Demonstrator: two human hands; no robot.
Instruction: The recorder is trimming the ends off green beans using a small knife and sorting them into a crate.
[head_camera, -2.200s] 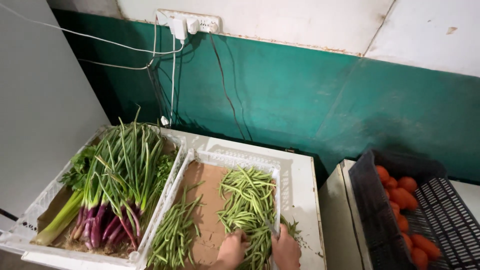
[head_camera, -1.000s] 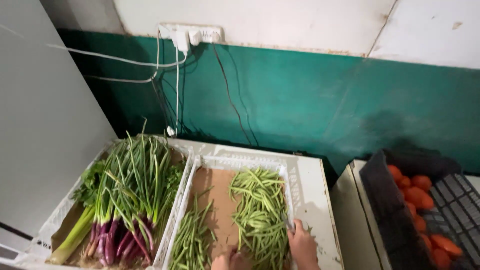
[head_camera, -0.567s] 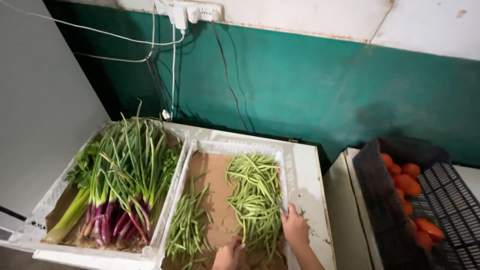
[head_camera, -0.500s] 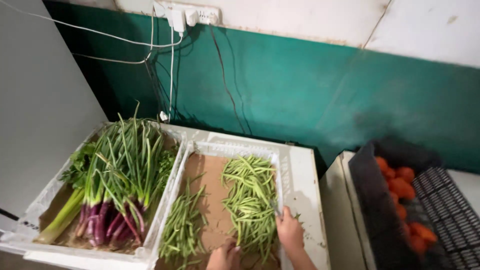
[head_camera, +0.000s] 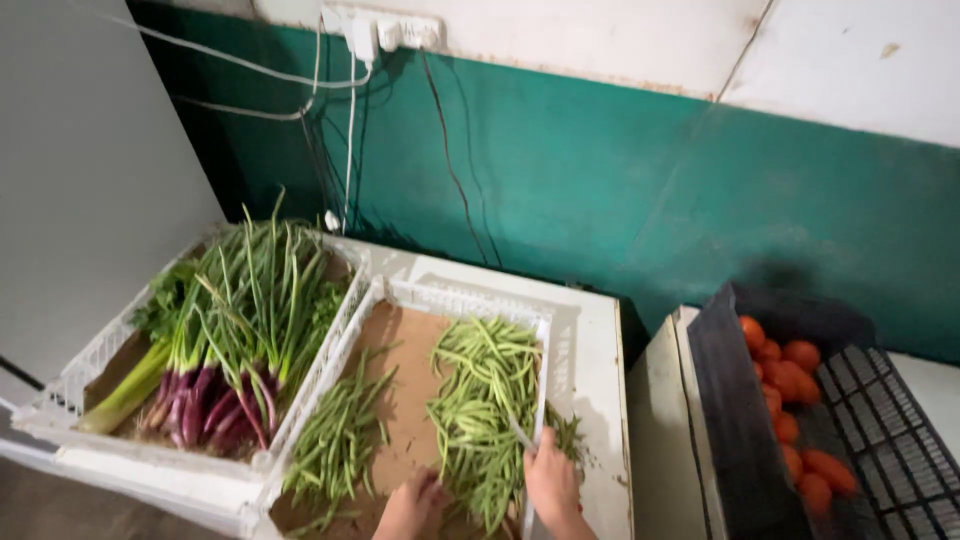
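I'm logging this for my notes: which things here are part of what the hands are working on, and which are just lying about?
In hand: green beans, their white crate, left hand, right hand.
Lying about: spring onions, black crate of tomatoes, wall socket strip.

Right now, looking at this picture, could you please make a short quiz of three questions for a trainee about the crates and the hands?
1. True or false: the right hand is at the right rim of the white crate that holds green beans.
2. Which thing lies in the other white crate on the left? A) tomatoes B) spring onions with purple bases C) potatoes
3. Fill in: the red-orange tomatoes lie in a ____ crate at the right.

Key
1. True
2. B
3. black

The left hand rests low in the bean crate, on its brown liner.
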